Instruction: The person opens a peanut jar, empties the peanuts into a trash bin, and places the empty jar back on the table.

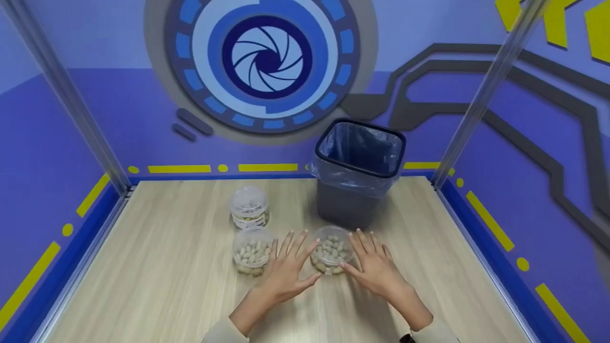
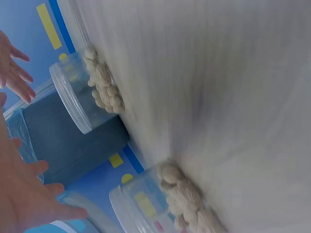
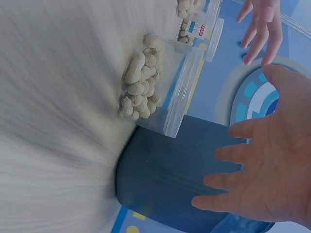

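My left hand [image 1: 286,271], fingers spread, hovers between two clear plastic jars of peanuts, holding nothing. The left jar [image 1: 253,247] stands beside its fingers, overlapped by them in the head view. Just right of that hand is the other peanut jar [image 1: 332,250], partly filled. My right hand [image 1: 376,264] is spread at this jar's right side, fingers straight and holding nothing. In the right wrist view, air shows between the right fingers [image 3: 228,155] and the jar [image 3: 155,85]. Peanuts [image 3: 141,82] lie at the bottom of it.
Behind the left jar stands another clear jar [image 1: 249,207] with a printed label. A dark grey bin [image 1: 348,205] lined with a clear bag stands at the back, behind the right jar. Blue walls enclose the wooden table [image 1: 167,267] at the back and sides.
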The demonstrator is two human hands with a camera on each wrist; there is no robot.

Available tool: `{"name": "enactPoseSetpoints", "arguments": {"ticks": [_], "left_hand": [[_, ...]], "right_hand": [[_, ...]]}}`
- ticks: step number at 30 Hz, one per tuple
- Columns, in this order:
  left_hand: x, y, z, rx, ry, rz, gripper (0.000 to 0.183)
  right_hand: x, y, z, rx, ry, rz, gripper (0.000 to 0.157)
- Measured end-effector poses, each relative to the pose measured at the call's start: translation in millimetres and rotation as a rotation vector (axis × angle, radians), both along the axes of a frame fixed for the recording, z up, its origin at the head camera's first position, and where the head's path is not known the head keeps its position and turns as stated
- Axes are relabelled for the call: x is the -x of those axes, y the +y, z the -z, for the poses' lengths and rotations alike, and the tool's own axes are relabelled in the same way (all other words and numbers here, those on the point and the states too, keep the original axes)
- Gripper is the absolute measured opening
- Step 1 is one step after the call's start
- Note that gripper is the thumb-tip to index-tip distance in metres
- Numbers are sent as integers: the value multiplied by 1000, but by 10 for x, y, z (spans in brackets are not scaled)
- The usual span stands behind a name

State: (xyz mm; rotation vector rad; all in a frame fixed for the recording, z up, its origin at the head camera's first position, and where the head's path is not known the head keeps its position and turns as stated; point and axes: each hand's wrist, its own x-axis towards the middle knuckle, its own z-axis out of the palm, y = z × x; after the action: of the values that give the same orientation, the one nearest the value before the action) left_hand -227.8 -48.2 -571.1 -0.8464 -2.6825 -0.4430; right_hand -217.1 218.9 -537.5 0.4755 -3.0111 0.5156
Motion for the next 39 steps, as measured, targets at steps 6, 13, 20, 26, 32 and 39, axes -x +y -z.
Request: {"name": "enactPoseSetpoints", "arguments": {"ticks": [6,13,20,26,32,39], "left_hand": [[-52,8,93,-231,-90,55,82],[47,117,352,-507,-192,39,116],[242,255,587,-824,-422,-42,133],[367,349,641,-857,-570,-56,137],[490,445,625,-829,-627,-9,133],[555,531,595,-812,-655,13,126]], "right_hand": [[41,-120,4,-1,9,-45,83],[41,-154,19,0,11,-38,81],[33,-129,34,21,8,-26,79],[28,-101,45,44,9,-15,79],[26,-77,39,42,7,-4,79],[34,-55,33,52,9,13,79]]}}
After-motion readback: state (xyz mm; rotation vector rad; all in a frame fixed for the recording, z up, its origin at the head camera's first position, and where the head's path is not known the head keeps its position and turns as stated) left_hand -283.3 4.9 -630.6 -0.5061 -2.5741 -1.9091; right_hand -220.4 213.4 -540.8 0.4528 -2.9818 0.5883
